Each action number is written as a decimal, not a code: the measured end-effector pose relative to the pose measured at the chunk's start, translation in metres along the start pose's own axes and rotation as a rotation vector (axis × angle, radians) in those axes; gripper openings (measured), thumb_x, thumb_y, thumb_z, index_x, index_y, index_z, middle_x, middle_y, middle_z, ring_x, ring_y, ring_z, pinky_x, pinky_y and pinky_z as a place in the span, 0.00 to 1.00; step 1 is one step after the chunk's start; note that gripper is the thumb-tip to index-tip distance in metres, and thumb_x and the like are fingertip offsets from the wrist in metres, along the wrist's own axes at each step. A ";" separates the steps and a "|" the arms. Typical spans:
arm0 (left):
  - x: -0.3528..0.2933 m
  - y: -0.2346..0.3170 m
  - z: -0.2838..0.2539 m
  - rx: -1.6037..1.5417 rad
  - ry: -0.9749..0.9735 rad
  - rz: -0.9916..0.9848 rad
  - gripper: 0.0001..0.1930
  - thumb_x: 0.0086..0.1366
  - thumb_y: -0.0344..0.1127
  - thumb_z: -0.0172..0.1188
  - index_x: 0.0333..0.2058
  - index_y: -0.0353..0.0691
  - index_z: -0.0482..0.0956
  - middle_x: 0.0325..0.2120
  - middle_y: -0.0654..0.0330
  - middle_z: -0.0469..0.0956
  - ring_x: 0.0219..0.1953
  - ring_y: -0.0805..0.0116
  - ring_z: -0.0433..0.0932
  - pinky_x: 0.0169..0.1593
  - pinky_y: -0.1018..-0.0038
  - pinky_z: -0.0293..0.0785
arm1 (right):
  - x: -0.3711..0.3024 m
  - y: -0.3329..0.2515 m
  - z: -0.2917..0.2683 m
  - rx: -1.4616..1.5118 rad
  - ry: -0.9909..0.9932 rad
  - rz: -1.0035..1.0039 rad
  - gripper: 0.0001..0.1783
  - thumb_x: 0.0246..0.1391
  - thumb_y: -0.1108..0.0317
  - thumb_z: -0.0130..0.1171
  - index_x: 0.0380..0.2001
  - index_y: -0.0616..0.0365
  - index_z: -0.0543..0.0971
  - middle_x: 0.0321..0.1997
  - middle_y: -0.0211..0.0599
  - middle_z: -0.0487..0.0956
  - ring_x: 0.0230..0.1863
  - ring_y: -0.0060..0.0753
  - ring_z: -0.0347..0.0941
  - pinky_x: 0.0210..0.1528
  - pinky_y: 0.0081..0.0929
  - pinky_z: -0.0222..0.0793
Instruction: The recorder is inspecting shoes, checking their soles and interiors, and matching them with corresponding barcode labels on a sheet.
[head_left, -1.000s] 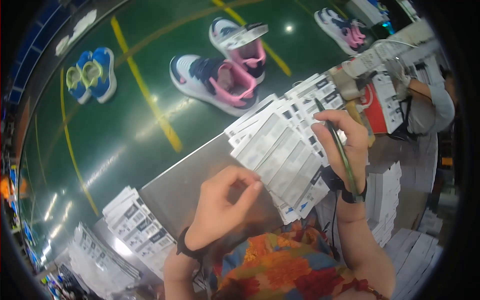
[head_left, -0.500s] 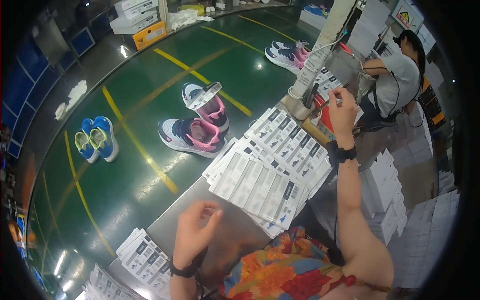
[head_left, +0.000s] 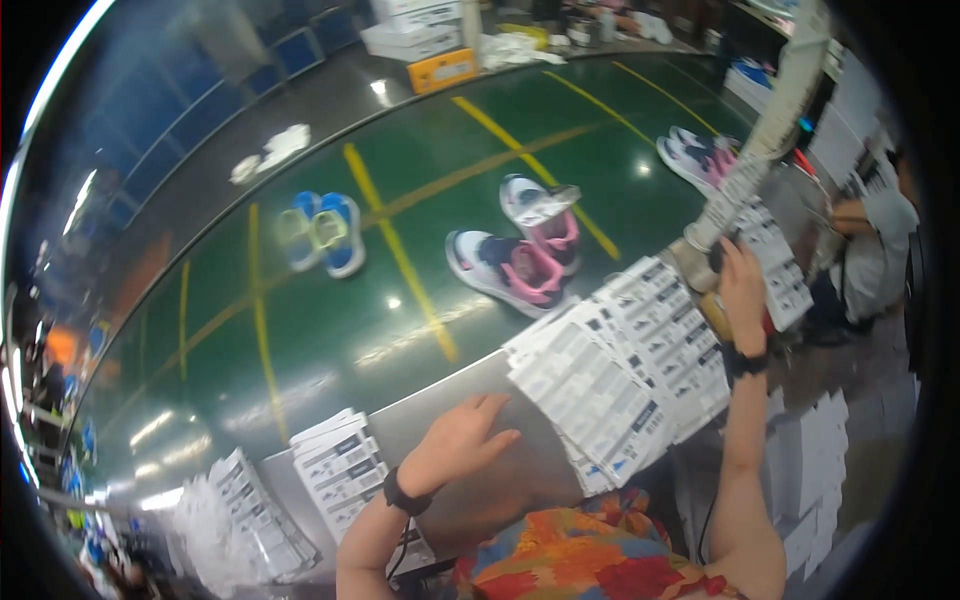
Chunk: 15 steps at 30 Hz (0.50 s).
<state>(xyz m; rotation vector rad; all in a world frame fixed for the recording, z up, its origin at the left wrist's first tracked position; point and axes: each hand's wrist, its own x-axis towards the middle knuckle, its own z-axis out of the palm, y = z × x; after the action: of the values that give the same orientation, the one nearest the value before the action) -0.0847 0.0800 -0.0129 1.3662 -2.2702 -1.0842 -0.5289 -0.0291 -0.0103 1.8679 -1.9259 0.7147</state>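
Left hand: the left hand (head_left: 460, 440) lies flat, palm down, fingers spread and holding nothing, on the bare grey bench top (head_left: 440, 415) near the bench's near edge; a black wristband (head_left: 403, 495) circles the wrist.
Right hand: the right hand (head_left: 742, 285) is raised at the bench's right end, up against the foot of a pale wrapped post (head_left: 760, 150); whether its fingers are closed on anything I cannot tell. A black wrist strap (head_left: 745, 362) sits below it.
Label sheets: a fanned spread of white printed label sheets (head_left: 625, 370) lies on the bench between the two hands, just right of the left fingertips, apart from them.
Other stacks: smaller stacks of label cards (head_left: 340, 465) sit to the left of the left forearm, toward the bench's left end.
Conveyor: beyond the bench's far edge runs a green belt (head_left: 330, 330) with yellow lines, carrying a pink and white pair of sneakers (head_left: 520, 250) and a blue pair of sneakers (head_left: 325, 232).
Nearby: another person (head_left: 880, 250) sits at the far right.
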 end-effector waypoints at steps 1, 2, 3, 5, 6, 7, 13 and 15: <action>-0.001 -0.001 -0.006 -0.006 -0.010 -0.023 0.26 0.58 0.43 0.57 0.51 0.34 0.67 0.41 0.43 0.72 0.42 0.45 0.73 0.45 0.60 0.71 | -0.007 0.003 -0.008 -0.066 0.034 -0.024 0.15 0.54 0.74 0.51 0.46 0.58 0.76 0.53 0.49 0.71 0.51 0.51 0.67 0.52 0.35 0.65; -0.003 -0.012 -0.009 0.005 0.026 -0.075 0.26 0.58 0.43 0.57 0.51 0.34 0.67 0.41 0.43 0.72 0.42 0.45 0.73 0.45 0.60 0.71 | -0.014 -0.003 -0.006 -0.117 0.062 -0.053 0.16 0.54 0.74 0.51 0.47 0.58 0.76 0.57 0.49 0.68 0.54 0.51 0.66 0.54 0.35 0.63; -0.024 -0.019 -0.020 0.015 0.072 -0.093 0.26 0.58 0.43 0.57 0.51 0.33 0.67 0.42 0.43 0.71 0.44 0.45 0.73 0.46 0.61 0.71 | -0.019 -0.037 -0.018 0.032 0.071 -0.003 0.15 0.55 0.73 0.52 0.46 0.58 0.76 0.59 0.48 0.67 0.56 0.49 0.65 0.55 0.34 0.62; -0.045 -0.044 -0.032 0.060 0.148 -0.105 0.27 0.57 0.43 0.57 0.51 0.33 0.66 0.43 0.43 0.70 0.45 0.46 0.72 0.48 0.61 0.70 | -0.033 -0.073 -0.029 0.120 0.090 -0.080 0.14 0.57 0.74 0.50 0.45 0.60 0.76 0.55 0.47 0.70 0.54 0.48 0.66 0.55 0.35 0.62; -0.051 -0.055 -0.035 0.113 0.189 -0.110 0.27 0.57 0.43 0.57 0.51 0.32 0.66 0.44 0.43 0.70 0.46 0.46 0.71 0.48 0.61 0.69 | -0.046 -0.081 -0.030 0.191 0.026 -0.060 0.13 0.57 0.74 0.50 0.45 0.63 0.76 0.53 0.46 0.72 0.54 0.48 0.67 0.55 0.36 0.62; -0.047 -0.057 -0.040 0.113 0.192 -0.126 0.28 0.57 0.43 0.58 0.51 0.32 0.66 0.44 0.42 0.70 0.47 0.46 0.71 0.49 0.61 0.69 | -0.057 -0.078 -0.037 0.250 -0.082 -0.089 0.13 0.56 0.75 0.50 0.45 0.65 0.75 0.52 0.46 0.73 0.54 0.47 0.67 0.56 0.36 0.62; -0.031 -0.072 -0.070 0.109 0.241 -0.228 0.30 0.55 0.43 0.60 0.53 0.32 0.64 0.48 0.40 0.67 0.48 0.44 0.70 0.51 0.62 0.68 | -0.102 -0.157 -0.047 0.607 -0.573 -0.276 0.20 0.51 0.63 0.57 0.47 0.60 0.74 0.56 0.49 0.69 0.57 0.52 0.64 0.58 0.44 0.57; -0.031 -0.085 -0.080 0.165 0.254 -0.281 0.34 0.54 0.43 0.61 0.55 0.33 0.61 0.52 0.34 0.61 0.50 0.41 0.68 0.53 0.62 0.68 | -0.105 -0.187 -0.052 0.581 -0.647 -0.611 0.23 0.51 0.60 0.56 0.49 0.59 0.72 0.51 0.58 0.71 0.53 0.56 0.66 0.56 0.45 0.60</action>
<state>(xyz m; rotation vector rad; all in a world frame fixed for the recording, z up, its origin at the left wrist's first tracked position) 0.0313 0.0460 -0.0157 1.8178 -2.0645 -0.7567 -0.3416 0.0866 -0.0101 3.1564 -1.3416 0.5278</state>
